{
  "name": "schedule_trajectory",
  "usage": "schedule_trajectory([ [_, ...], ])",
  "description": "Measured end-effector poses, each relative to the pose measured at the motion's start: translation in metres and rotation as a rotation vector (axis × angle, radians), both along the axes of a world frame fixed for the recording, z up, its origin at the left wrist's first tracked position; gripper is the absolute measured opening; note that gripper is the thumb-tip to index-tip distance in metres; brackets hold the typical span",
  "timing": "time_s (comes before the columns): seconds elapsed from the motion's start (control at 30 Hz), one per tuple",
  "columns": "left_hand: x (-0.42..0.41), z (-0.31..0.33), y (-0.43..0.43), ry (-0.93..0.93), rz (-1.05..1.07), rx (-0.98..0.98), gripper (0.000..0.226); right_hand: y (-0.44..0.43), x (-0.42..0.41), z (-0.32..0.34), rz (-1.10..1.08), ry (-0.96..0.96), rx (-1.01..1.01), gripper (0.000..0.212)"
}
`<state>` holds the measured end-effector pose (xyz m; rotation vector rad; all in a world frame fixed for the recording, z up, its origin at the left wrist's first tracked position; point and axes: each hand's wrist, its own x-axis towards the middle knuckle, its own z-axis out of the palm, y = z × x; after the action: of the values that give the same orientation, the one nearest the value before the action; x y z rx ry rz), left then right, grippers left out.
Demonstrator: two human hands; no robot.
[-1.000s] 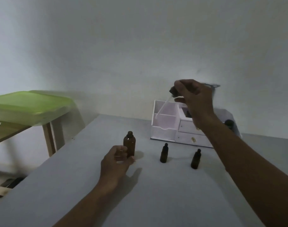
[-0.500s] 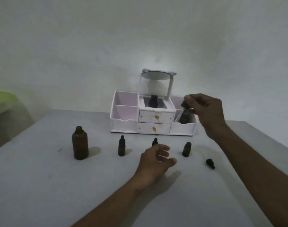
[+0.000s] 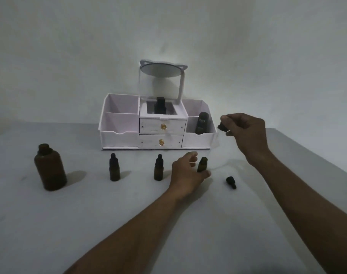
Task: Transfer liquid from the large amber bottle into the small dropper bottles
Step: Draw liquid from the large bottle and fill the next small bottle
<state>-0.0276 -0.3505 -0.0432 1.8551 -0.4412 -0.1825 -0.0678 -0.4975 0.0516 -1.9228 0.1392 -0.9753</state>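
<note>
The large amber bottle (image 3: pixel 49 168) stands uncapped at the left of the grey table. Two capped small dropper bottles (image 3: pixel 114 167) (image 3: pixel 158 167) stand in a row to its right. A third small bottle (image 3: pixel 202 164) is uncapped, and my left hand (image 3: pixel 187 175) wraps its fingers around its base. Its black cap (image 3: pixel 231 182) lies on the table to the right. My right hand (image 3: pixel 244 132) is raised above and right of that bottle, pinching a dropper (image 3: pixel 221 127) by its black bulb; the clear glass tube slants down toward the open bottle.
A white desk organizer (image 3: pixel 157 127) with two drawers, side compartments and a small round mirror (image 3: pixel 160 70) stands at the back against the wall. It holds a dark bottle (image 3: pixel 160 106) in the middle and a dark container (image 3: pixel 201 123) on the right. The table's right edge (image 3: pixel 315 161) runs diagonally.
The view swung right from the big bottle. My left hand left that bottle, moved right and closed around the uncapped small bottle. My right hand carried the dropper rightward and lower.
</note>
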Motion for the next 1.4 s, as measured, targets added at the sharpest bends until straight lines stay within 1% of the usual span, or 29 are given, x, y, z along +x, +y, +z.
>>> schedule_trajectory([
  [0.17, 0.004, -0.003, -0.007, -0.038, -0.011, 0.016, 0.066, -0.002, 0.005, -0.01, 0.009, 0.02, 0.024, 0.006],
  [0.33, 0.004, -0.004, -0.007, -0.111, 0.01, 0.065, 0.045, -0.004, 0.008, -0.013, 0.005, 0.022, 0.043, 0.006],
  [0.4, 0.005, -0.004, -0.007, -0.111, 0.02, 0.063, 0.041, -0.004, 0.009, -0.012, 0.001, 0.021, 0.045, 0.006],
  [0.5, 0.005, -0.005, -0.007, -0.109, 0.021, 0.05, 0.041, -0.004, 0.012, -0.013, -0.008, 0.03, 0.033, 0.008],
  [0.7, 0.004, -0.005, -0.007, -0.118, 0.02, 0.059, 0.042, -0.003, 0.013, -0.02, -0.024, 0.057, -0.061, 0.015],
  [1.13, 0.004, -0.004, -0.008, -0.13, 0.029, 0.095, 0.043, 0.009, 0.01, -0.024, -0.044, 0.002, -0.22, 0.011],
  [1.4, 0.002, -0.005, -0.006, -0.113, 0.01, 0.067, 0.043, 0.008, 0.009, -0.017, -0.035, 0.008, -0.156, 0.01],
])
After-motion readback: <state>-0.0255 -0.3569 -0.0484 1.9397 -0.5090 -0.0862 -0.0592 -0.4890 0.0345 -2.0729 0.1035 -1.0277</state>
